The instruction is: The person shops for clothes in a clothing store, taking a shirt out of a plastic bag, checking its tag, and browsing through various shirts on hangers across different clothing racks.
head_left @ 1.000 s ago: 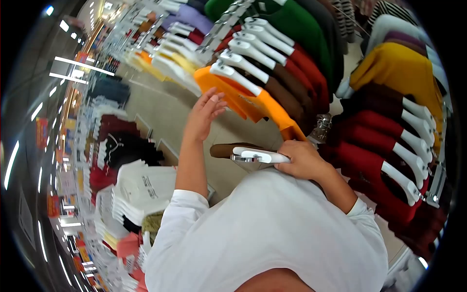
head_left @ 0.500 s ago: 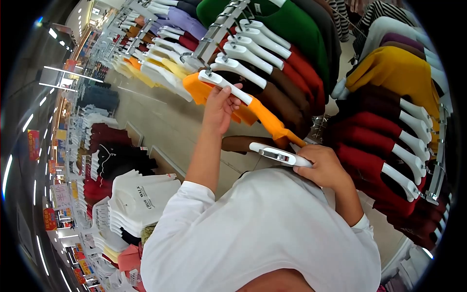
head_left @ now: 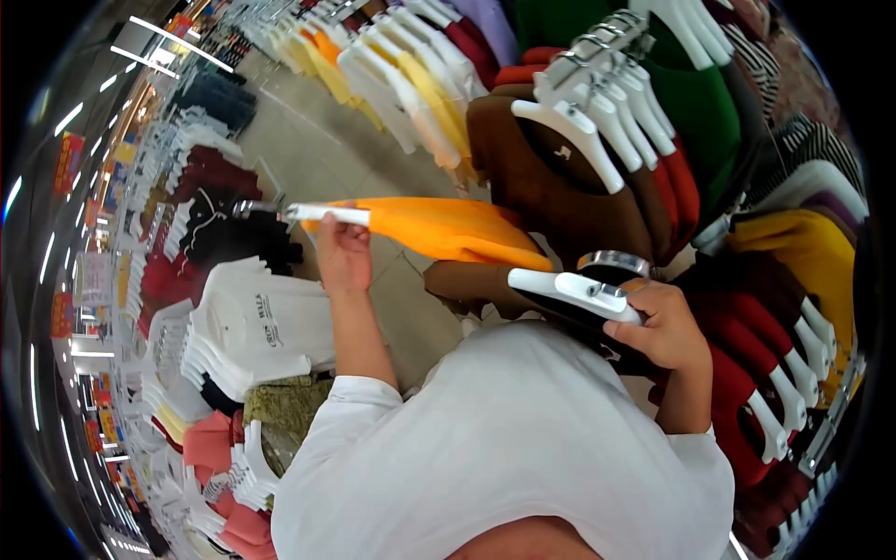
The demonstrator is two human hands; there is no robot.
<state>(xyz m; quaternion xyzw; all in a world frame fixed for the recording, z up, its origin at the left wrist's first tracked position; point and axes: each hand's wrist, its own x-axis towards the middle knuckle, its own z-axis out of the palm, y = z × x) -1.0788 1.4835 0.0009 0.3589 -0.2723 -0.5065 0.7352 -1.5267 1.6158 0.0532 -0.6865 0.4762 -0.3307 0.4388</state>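
My left hand point(head_left: 345, 250) is closed round a white hanger point(head_left: 347, 215), its metal hook pointing left. An orange garment point(head_left: 443, 229) hangs from that hanger and stretches out to the right, apart from the rack. In my right hand point(head_left: 665, 327) is a second white hanger point(head_left: 560, 285), gripped by one end close to my body. A brown garment point(head_left: 474, 283) appears to be on this hanger, partly hidden behind it. Beyond the hands, another brown garment point(head_left: 509, 135) hangs foremost on the metal rail point(head_left: 593, 56).
Dark red garments point(head_left: 719, 345) hang on white hangers at the right, close to my right arm. White printed T-shirts point(head_left: 261, 322) hang at the left. Yellow and white tops point(head_left: 401, 89) line a rack farther off. Tiled floor point(head_left: 317, 140) runs between the racks.
My left hand has drawn the orange garment on its hanger away from the rail and leftward. My right hand has shifted slightly right with its hanger. The view has turned.
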